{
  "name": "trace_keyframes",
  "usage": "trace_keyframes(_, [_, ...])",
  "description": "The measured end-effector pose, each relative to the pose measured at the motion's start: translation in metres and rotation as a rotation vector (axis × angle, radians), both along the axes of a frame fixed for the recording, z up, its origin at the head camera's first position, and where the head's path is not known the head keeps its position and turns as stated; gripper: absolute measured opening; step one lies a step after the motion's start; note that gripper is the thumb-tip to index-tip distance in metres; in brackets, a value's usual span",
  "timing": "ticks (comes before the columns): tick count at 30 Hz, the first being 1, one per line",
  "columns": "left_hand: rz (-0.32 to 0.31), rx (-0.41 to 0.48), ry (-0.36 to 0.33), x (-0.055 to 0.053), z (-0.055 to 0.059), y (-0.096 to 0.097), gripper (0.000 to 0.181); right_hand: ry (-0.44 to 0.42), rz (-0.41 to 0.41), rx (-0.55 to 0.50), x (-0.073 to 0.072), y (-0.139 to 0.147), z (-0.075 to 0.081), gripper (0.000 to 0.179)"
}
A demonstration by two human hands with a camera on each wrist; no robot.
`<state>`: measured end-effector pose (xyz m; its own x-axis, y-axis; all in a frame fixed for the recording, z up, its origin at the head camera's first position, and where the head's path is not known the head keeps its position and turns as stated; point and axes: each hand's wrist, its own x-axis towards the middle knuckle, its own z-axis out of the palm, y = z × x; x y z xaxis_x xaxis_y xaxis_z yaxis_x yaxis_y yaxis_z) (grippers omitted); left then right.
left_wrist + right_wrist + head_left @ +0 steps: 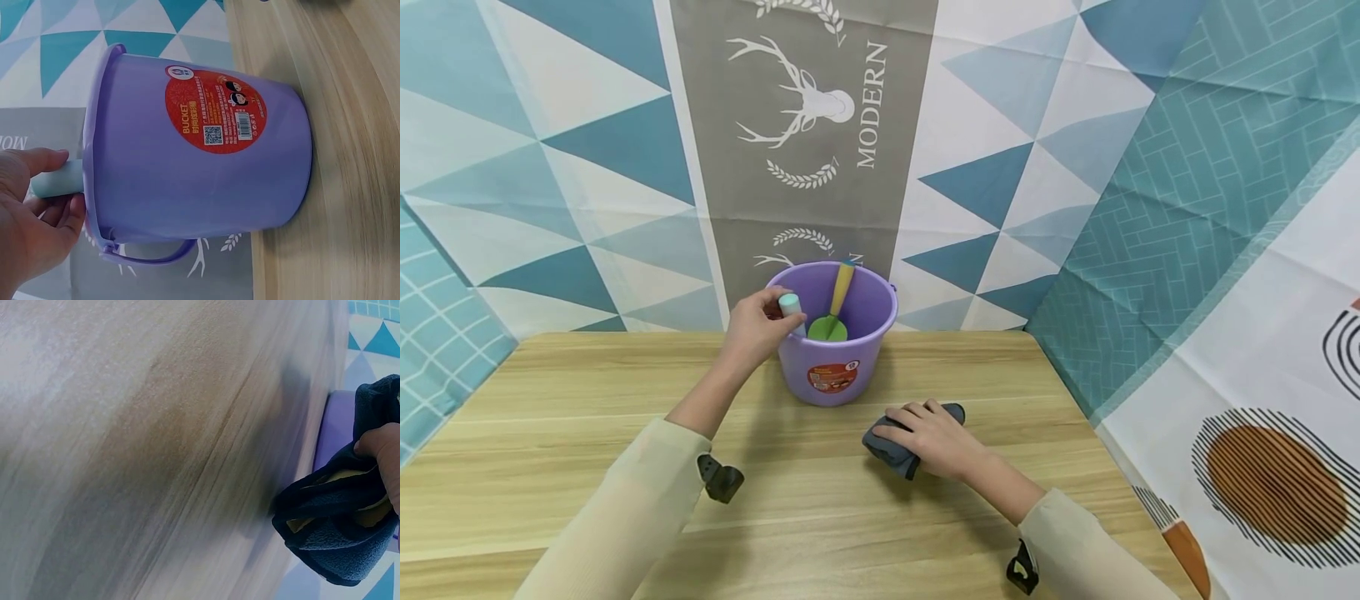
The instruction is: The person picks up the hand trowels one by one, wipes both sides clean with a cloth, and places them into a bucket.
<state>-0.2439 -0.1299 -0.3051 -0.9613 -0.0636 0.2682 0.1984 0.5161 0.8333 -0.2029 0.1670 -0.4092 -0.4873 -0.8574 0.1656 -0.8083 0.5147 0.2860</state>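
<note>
My left hand is at the left rim of a purple bucket, pinching a pale teal cylinder between thumb and fingers. The left wrist view shows the cylinder's rounded end above the rim; its lower part is hidden inside the bucket. Leaning in the bucket is a tool with a yellow handle and a green rounded head. To the right and nearer, my right hand grips a folded dark grey-blue cloth. In the right wrist view the cloth shows black edging and a yellowish inner side.
The bucket stands near the back of a wooden table, before a patterned hanging sheet. Its handle hangs down along one side. Another patterned sheet borders the table on the right.
</note>
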Motion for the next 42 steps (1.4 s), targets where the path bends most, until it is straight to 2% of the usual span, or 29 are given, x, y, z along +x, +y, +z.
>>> trace_keyframes(5, [-0.005, -0.046, -0.019, 0.0, 0.0, -0.002, 0.048, 0.0, -0.005, 0.008, -0.001, 0.0, -0.003, 0.048])
trace_keyframes(13, [0.002, -0.058, -0.024, -0.003, 0.0, -0.003, 0.048, 0.007, -0.004, 0.006, -0.003, -0.001, -0.008, 0.048])
trace_keyframes(20, [0.004, -0.15, 0.035, -0.006, -0.002, -0.002, 0.041, 0.048, 0.011, -0.001, -0.005, -0.001, -0.013, 0.051])
trace_keyframes(24, [0.008, -0.193, 0.051, -0.006, -0.002, -0.001, 0.039, 0.04, 0.015, -0.012, -0.006, -0.001, -0.016, 0.054])
trace_keyframes(34, [-0.02, -0.203, 0.04, -0.005, 0.0, -0.004, 0.038, 0.012, 0.013, -0.018, -0.005, -0.001, -0.02, 0.052])
trace_keyframes(42, [-0.034, -0.22, 0.069, -0.007, -0.003, -0.005, 0.037, -0.021, -0.016, 0.0, -0.004, -0.002, -0.022, 0.058])
